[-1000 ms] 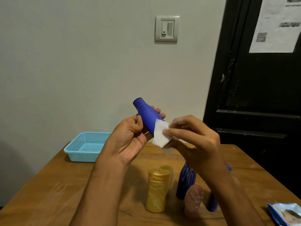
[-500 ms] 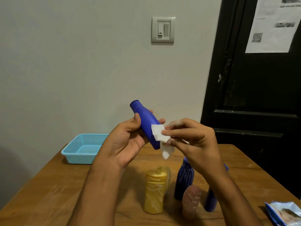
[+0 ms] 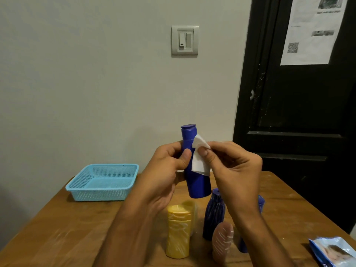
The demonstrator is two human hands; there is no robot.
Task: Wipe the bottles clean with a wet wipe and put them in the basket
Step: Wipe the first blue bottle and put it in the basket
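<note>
The tall blue plastic bottle (image 3: 198, 182) looks smooth and matt, the folded white wipe (image 3: 199, 160) soft and papery. The perforated light-blue plastic basket (image 3: 102, 183) sits on a scuffed brown wooden table (image 3: 67, 228), beside a glossy yellow plastic bottle (image 3: 178, 232).

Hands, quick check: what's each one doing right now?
Left hand: grips the blue bottle, held upright above the table.
Right hand: pinches the white wet wipe against the bottle.
</note>
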